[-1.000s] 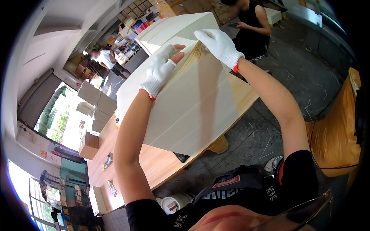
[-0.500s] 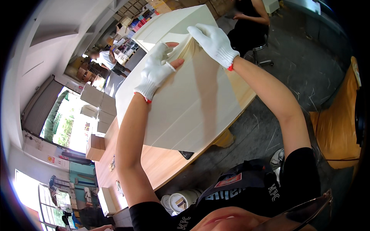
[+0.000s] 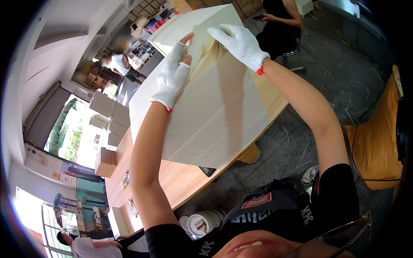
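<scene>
Wooden tabletop, brown box at left — right hand pinches fanned paper sheets; left hand spread.

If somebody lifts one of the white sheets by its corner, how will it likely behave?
It will probably flop: the sheets curve and fan beside the right hand. Each one seems light, since the fanned edges look thin. It might also slide easily, as the surface looks smooth.

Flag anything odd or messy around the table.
Yes. Thin pale scraps lie scattered on the dark floor to the right of the table, like unswept litter. Also, the left hand shows a bare thumb and fingertip past its glove; the right hand shows none.
</scene>
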### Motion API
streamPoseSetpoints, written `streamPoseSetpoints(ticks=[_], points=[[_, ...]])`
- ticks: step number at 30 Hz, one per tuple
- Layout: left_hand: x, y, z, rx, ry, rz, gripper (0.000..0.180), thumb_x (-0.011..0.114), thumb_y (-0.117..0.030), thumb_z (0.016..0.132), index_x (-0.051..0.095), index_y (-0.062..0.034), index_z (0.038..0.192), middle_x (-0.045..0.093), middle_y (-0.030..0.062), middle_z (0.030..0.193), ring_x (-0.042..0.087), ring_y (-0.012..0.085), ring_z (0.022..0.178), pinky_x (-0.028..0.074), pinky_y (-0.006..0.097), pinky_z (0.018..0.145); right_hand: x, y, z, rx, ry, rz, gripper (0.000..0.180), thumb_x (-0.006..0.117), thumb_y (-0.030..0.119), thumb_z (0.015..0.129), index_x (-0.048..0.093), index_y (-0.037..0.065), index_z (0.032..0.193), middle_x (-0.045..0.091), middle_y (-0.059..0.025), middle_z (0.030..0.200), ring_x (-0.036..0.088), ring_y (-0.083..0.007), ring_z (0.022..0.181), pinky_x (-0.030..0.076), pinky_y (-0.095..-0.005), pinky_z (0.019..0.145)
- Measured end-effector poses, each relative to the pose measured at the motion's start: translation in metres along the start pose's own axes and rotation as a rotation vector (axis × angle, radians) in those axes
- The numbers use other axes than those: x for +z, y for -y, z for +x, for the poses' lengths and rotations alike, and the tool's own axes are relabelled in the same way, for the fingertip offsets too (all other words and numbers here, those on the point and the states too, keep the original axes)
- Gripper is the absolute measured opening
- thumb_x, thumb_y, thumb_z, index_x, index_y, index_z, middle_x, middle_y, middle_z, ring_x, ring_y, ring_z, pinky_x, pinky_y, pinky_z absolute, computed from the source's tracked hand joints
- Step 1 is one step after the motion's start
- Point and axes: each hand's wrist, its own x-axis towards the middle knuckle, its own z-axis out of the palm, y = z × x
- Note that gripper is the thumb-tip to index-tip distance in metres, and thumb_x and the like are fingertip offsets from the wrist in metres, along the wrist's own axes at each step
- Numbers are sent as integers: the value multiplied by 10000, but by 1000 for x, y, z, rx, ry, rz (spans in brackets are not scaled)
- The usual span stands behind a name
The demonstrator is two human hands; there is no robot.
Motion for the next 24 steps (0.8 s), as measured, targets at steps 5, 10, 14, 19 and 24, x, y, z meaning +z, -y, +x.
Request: streamPoseSetpoints(ticks=[5, 10, 14, 19, 24], points=[[-2, -17, 3, -192, 130, 129, 348, 618, -137, 891, 624, -102, 1237, 639, 96, 953, 577, 178, 940, 457, 307, 874, -1, -10, 1, -27, -5, -37, 529, 534, 474, 977, 453, 17, 724, 363, -88, 625, 343, -191, 588, 341, -359, 577], [5, -6, 1, -113, 62, 145, 423, 806, -209, 816, 627, -84, 1178, 548, 40, 860, 525, 161, 865, 444, 290, 841, 1, -9, -1, -33, -8, -21, 500, 526, 442, 991, 455, 12, 746, 349, -74, 640, 329, -170, 605, 335, -342, 579], [7, -2, 3, -70, 56, 118, 420, 804, -205, 820, 623, -77, 1177, 562, 35, 904, 528, 152, 875, 442, 287, 844, 1, -11, -2, -18, -16, -18, 501, 524, 440, 994, 447, 12, 746, 333, -68, 641, 327, -156, 603, 332, -343, 575], [4, -10, 2, -149, 95, 97, 384, 714, -163, 870, 604, -77, 1228, 578, 44, 917, 531, 147, 879, 444, 292, 846, 1, -11, -2, -27, -30, 0, 516, 524, 455, 993, 455, 12, 737, 334, -69, 630, 334, -151, 597, 335, -338, 575], [2, -10, 0, -153, 52, 39, 371, 547, -116, 927, 586, -87, 1295, 595, 50, 906, 544, 142, 869, 455, 302, 824, -1, -2, -3, 5, -5, -30, 535, 523, 477, 988, 470, 13, 727, 356, -84, 624, 353, -159, 590, 346, -344, 578]])
